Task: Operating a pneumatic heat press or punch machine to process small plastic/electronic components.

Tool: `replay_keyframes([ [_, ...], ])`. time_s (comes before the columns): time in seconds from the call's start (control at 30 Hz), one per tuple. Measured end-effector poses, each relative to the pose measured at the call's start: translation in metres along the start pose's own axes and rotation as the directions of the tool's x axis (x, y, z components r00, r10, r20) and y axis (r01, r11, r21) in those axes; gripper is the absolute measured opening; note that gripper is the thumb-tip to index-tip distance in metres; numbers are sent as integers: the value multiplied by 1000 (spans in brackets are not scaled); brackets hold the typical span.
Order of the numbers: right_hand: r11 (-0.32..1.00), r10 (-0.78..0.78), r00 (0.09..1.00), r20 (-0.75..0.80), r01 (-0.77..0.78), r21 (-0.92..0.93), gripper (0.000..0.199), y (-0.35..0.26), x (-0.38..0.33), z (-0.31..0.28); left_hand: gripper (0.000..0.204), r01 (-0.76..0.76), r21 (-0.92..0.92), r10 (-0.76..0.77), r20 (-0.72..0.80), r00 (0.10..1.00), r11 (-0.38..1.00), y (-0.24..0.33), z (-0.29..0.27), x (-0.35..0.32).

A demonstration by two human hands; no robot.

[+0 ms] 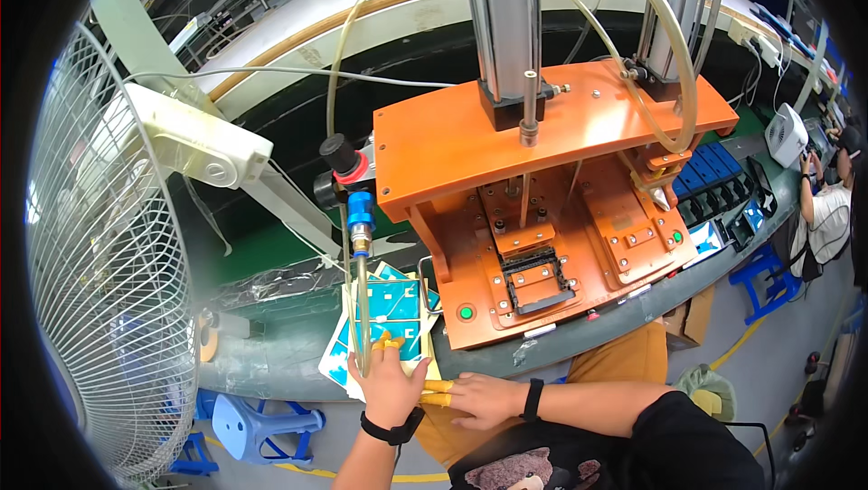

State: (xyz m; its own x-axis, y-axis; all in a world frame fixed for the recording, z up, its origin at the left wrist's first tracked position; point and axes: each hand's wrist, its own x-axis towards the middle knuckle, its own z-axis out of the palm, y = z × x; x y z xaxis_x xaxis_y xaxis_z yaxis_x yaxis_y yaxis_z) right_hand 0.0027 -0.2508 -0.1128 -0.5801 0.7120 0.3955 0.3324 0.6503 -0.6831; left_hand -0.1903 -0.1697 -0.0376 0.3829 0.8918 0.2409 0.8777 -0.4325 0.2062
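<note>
Blue sheets with white cut-out marks (391, 302) lie in a loose stack on cream backing paper at the bench edge. My left hand (389, 385) rests on the near part of the stack, fingers stretched forward and thumb apart. Yellow finger covers are on its fingertips. Beside it, my right hand (481, 399) reaches leftward with yellow-covered fingers extended at the stack's near right corner. Whether those fingertips touch the paper I cannot tell. To the right stands an orange press (551, 142), with a black frame-shaped part (537, 278) in its lower fixture.
A large fan (113, 255) fills the left side. An air fitting with a blue connector (361, 212) and clear hose hangs over the sheets. Blue-black trays (714, 181) stand right of the press. Blue stools (258, 427) are on the floor; another person (825, 205) sits far right.
</note>
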Motion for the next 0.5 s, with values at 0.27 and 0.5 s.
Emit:
replay_keyframes([
  [0.27,999,-18,1000,25,19,-48,42,10,-9,11,55,7,47,-7,4,1000,999,7,5,-8],
  [0.5,997,-70,998,-9,70,-28,43,7,-10,4,53,-6,84,8,-17,1000,996,7,8,-15],
])
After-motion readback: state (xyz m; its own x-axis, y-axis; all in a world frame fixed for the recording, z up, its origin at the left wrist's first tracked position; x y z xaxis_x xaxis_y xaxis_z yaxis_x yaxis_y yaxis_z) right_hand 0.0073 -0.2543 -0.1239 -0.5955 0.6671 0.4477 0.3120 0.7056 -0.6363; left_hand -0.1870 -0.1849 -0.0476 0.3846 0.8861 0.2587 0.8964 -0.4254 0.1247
